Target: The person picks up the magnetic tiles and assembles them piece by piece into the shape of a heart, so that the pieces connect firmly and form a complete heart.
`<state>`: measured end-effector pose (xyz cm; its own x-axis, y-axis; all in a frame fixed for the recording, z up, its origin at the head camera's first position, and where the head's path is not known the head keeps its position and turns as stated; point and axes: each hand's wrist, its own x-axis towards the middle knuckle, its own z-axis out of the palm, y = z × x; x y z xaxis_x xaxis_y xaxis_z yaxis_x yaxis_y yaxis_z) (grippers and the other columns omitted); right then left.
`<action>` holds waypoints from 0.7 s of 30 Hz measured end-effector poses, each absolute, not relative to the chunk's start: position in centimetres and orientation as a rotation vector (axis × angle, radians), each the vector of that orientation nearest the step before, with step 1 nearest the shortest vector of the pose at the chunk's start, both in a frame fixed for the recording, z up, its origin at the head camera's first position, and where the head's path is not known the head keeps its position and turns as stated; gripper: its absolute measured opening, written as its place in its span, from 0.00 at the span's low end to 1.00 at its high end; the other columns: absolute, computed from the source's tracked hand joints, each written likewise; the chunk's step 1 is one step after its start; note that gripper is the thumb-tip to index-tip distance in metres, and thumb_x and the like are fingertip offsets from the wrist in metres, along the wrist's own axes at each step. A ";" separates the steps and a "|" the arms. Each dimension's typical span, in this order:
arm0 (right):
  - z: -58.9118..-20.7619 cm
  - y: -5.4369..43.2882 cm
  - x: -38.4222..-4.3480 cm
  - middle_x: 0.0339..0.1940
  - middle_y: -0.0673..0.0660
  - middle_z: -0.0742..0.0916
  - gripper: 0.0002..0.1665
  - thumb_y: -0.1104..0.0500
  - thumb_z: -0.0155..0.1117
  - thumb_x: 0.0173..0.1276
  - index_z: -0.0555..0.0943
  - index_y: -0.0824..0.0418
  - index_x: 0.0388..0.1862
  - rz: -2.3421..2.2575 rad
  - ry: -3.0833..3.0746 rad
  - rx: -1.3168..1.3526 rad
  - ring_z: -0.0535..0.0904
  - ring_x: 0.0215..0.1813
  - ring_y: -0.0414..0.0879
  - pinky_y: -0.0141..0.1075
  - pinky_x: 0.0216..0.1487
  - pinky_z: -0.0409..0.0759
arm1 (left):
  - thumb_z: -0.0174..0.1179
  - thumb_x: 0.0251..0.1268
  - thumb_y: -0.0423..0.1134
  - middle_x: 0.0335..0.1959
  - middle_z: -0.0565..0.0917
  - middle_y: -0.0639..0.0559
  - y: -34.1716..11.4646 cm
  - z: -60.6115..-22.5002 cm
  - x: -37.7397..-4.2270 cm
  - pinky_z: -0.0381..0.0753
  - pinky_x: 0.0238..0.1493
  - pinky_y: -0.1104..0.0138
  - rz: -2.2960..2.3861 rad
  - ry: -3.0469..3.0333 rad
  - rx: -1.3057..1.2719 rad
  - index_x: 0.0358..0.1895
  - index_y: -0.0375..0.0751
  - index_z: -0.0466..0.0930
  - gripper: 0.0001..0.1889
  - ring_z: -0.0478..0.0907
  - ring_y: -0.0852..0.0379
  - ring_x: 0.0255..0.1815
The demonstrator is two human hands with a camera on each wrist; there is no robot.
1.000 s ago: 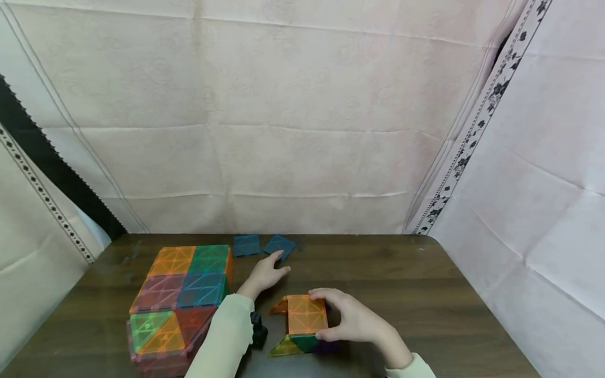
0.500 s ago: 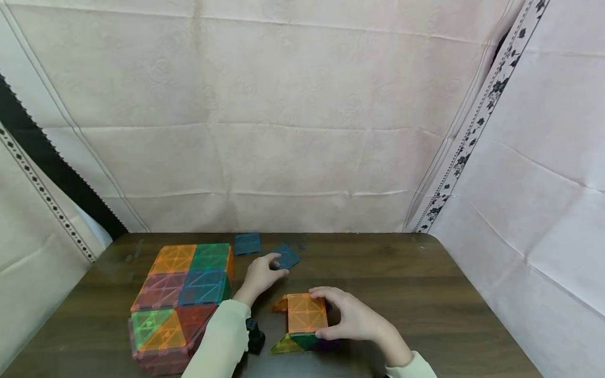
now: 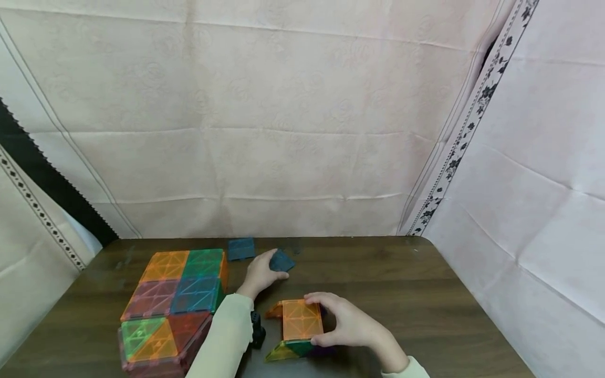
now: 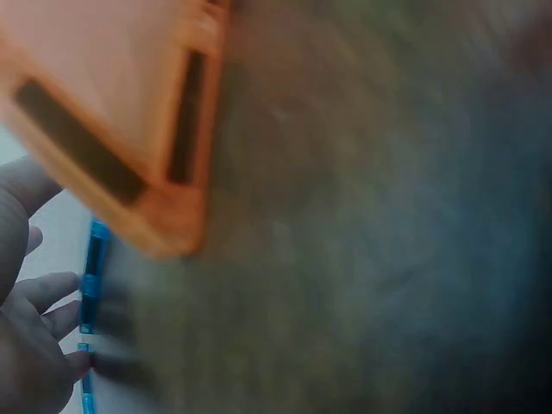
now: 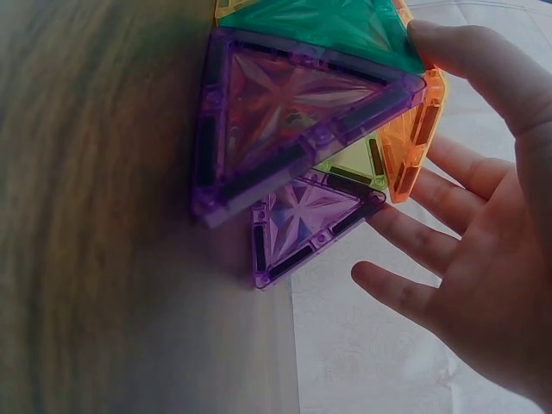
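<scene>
My left hand [image 3: 261, 274] reaches over a blue magnetic tile [image 3: 282, 260] lying flat near the table's far edge. Its fingertips rest on the tile, thumb spread to the near side. In the left wrist view, the fingers [image 4: 47, 297] meet the thin edge of the blue tile [image 4: 93, 276]. My right hand [image 3: 352, 321] holds a small magnetic tile build [image 3: 301, 319] between thumb and fingers. An orange square tops it; green, yellow and orange triangles flare out. From the right wrist view, purple triangles [image 5: 293, 121] stick out toward the camera, thumb at the green triangle's corner.
A second blue tile [image 3: 241, 249] lies left of the first. To the left stands a larger multicoloured magnetic tile block [image 3: 172, 310], close beside the left sleeve. White cloth [image 3: 302, 131] hangs behind the brown wooden table [image 3: 406, 294].
The blue tile has slid slightly toward me and right under my left fingers, apart from the second tile. My left thumb and fingers now spread around it. The right hand keeps its hold.
</scene>
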<state>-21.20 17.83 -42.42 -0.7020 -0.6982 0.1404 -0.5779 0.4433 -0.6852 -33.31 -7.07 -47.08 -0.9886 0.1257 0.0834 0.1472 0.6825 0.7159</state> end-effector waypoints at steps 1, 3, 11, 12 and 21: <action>-42.4 17.7 -21.2 0.69 0.52 0.73 0.36 0.47 0.70 0.61 0.70 0.54 0.66 -1.101 2.525 -1.122 0.68 0.69 0.50 0.47 0.66 0.68 | 0.72 0.53 0.46 0.69 0.68 0.38 -7.2 -47.2 -33.3 0.57 0.67 0.40 -1.181 -2.868 -0.225 0.70 0.39 0.65 0.41 0.61 0.36 0.69; -42.5 17.6 -21.2 0.69 0.52 0.73 0.36 0.47 0.70 0.61 0.70 0.54 0.66 -1.103 2.517 -1.123 0.68 0.69 0.50 0.47 0.67 0.68 | 0.72 0.52 0.46 0.68 0.70 0.39 -7.4 -47.4 -33.3 0.57 0.67 0.41 -1.108 -2.890 -0.209 0.69 0.40 0.67 0.40 0.63 0.37 0.67; -42.7 17.7 -21.3 0.69 0.53 0.73 0.36 0.47 0.70 0.61 0.70 0.54 0.65 -1.111 2.520 -1.130 0.68 0.69 0.50 0.47 0.66 0.68 | 0.73 0.50 0.46 0.63 0.74 0.39 -7.2 -46.8 -32.6 0.71 0.56 0.43 -1.193 -2.864 -0.096 0.67 0.42 0.69 0.39 0.67 0.36 0.60; -42.7 17.7 -21.3 0.69 0.52 0.73 0.36 0.47 0.70 0.61 0.70 0.53 0.66 -1.109 2.522 -1.127 0.68 0.69 0.50 0.47 0.66 0.68 | 0.72 0.51 0.46 0.63 0.74 0.39 -7.2 -46.6 -32.3 0.72 0.55 0.44 -1.243 -2.843 -0.074 0.67 0.42 0.68 0.38 0.68 0.37 0.60; -42.6 17.8 -21.4 0.69 0.53 0.74 0.36 0.46 0.70 0.61 0.70 0.55 0.65 -1.081 2.556 -1.158 0.69 0.68 0.51 0.48 0.65 0.70 | 0.70 0.54 0.44 0.63 0.72 0.37 -6.8 -44.0 -28.5 0.70 0.59 0.43 -1.733 -2.506 -0.088 0.65 0.41 0.68 0.34 0.68 0.36 0.64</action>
<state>-21.38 17.83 -42.61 -0.6959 -0.6998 0.1615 -0.6033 0.4475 -0.6601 -28.52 -6.76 -44.01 -0.9939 -0.0061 0.1099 0.1007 0.3534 0.9300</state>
